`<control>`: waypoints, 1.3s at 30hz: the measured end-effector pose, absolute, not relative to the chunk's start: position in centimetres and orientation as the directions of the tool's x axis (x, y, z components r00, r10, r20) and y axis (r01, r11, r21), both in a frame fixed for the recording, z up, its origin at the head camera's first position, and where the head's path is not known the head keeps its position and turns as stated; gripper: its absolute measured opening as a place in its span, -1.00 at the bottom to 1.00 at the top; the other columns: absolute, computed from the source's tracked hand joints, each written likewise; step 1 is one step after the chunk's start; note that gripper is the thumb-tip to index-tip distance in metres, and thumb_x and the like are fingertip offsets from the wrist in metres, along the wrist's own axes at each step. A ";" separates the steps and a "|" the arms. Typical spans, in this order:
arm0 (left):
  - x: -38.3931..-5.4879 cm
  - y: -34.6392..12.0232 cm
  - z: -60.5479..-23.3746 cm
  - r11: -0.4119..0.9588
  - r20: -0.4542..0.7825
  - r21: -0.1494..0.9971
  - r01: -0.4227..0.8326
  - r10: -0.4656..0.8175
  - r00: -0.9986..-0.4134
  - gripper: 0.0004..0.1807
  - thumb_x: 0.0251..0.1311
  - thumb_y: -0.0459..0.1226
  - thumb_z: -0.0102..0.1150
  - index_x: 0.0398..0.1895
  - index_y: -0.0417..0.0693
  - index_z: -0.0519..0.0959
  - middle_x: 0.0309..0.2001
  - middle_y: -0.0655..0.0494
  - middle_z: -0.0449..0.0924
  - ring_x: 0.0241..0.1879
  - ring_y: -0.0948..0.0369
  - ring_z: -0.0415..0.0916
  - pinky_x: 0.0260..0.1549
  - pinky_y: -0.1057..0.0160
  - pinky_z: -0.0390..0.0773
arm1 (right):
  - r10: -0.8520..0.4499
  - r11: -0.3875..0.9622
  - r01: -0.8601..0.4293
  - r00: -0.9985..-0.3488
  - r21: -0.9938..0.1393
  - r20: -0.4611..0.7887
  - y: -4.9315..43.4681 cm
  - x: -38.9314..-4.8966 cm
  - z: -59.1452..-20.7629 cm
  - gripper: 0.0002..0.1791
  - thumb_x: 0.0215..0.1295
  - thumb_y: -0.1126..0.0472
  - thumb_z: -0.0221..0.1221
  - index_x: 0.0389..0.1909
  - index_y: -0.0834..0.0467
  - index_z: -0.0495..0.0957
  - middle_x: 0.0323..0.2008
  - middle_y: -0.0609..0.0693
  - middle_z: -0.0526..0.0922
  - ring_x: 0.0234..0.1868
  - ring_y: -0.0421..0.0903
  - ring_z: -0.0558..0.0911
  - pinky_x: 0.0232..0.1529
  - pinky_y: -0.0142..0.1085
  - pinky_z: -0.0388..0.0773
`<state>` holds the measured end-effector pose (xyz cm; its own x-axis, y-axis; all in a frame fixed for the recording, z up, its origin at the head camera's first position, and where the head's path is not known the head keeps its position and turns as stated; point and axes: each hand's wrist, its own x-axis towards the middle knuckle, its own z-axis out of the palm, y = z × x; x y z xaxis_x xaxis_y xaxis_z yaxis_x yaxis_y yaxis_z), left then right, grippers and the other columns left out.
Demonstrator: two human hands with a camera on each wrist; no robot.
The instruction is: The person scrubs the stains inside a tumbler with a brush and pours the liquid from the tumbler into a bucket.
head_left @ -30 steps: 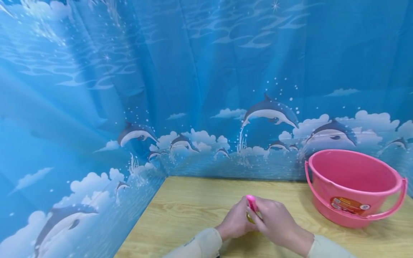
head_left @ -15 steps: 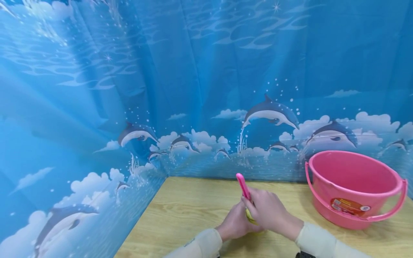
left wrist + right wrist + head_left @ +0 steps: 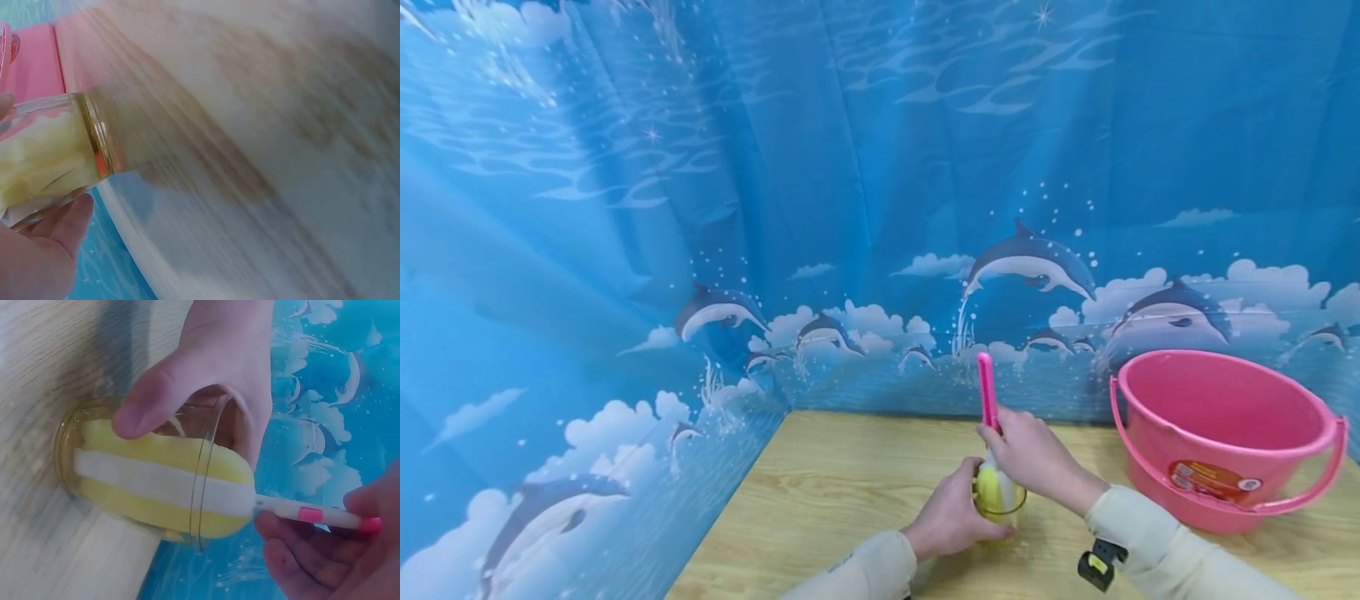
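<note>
My left hand [image 3: 951, 517] grips a clear glass cup [image 3: 65, 450] around its side, thumb across the glass in the right wrist view. Inside the cup is the yellow and white sponge head [image 3: 150, 478] of a cup brush, its end standing slightly past the rim. The white stem with a pink band [image 3: 310, 515] comes out of the mouth. My right hand [image 3: 1033, 454] holds the brush by this handle, and its pink end [image 3: 987, 387] points up above the fingers. In the left wrist view the cup's base [image 3: 103, 137] is close to the tabletop.
A pink bucket [image 3: 1217, 492] with its handle hanging down stands to the right on the wooden table [image 3: 820, 475]. A blue curtain with dolphins [image 3: 880, 208] hangs behind and to the left. A black device [image 3: 1099, 565] sits at the right sleeve.
The right hand has risen away from the left one, drawing the brush upward. The pink handle stands higher and more upright, and the sponge and cup rim now show. The left hand stays put.
</note>
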<state>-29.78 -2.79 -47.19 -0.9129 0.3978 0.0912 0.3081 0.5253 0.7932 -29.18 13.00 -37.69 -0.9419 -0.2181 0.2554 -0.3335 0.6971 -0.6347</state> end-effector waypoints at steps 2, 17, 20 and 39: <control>-29.8 -2.7 -47.2 0.527 0.085 0.795 0.301 0.394 -0.915 -0.07 -0.22 -0.05 0.66 0.29 0.15 0.36 -0.02 0.37 0.56 -0.10 0.43 0.53 -0.11 0.37 0.57 | -0.197 0.689 -0.310 -0.950 -0.655 0.242 13.3 -29.3 -37.7 -0.79 0.53 0.12 0.04 -0.31 0.13 0.48 -0.64 -0.03 0.42 -0.69 -0.18 0.33 -0.73 -0.38 0.28; -29.5 -2.5 -47.3 0.554 0.071 0.787 0.271 0.355 -0.932 -0.06 -0.26 -0.06 0.68 0.27 0.12 0.37 0.12 0.31 0.53 -0.02 0.33 0.57 -0.04 0.29 0.62 | -0.064 0.561 -0.165 -0.986 -0.811 0.157 15.6 -28.6 -38.6 -0.71 0.52 0.08 0.03 -0.23 0.23 0.55 -0.55 0.04 0.59 -0.65 -0.15 0.37 -0.70 -0.34 0.31; -29.4 -2.4 -47.3 0.570 0.072 0.776 0.272 0.348 -0.935 -0.04 -0.27 -0.06 0.69 0.28 0.12 0.37 0.14 0.30 0.53 0.00 0.32 0.57 -0.01 0.27 0.62 | -0.041 0.528 -0.149 -0.988 -0.836 0.150 16.0 -28.2 -38.9 -0.70 0.52 0.09 0.03 -0.19 0.26 0.56 -0.52 0.04 0.60 -0.62 -0.15 0.39 -0.67 -0.35 0.34; -29.4 -2.4 -47.4 0.609 0.113 0.729 0.313 0.344 -0.932 -0.03 -0.28 -0.02 0.68 0.28 0.09 0.36 0.13 0.32 0.54 0.07 0.29 0.55 0.07 0.22 0.59 | -0.091 0.593 -0.572 -0.747 -0.567 0.659 15.6 -23.3 -43.2 -0.89 0.41 0.28 0.21 -0.22 -0.03 0.61 -0.32 -0.22 0.69 -0.32 -0.39 0.57 -0.33 -0.37 0.56</control>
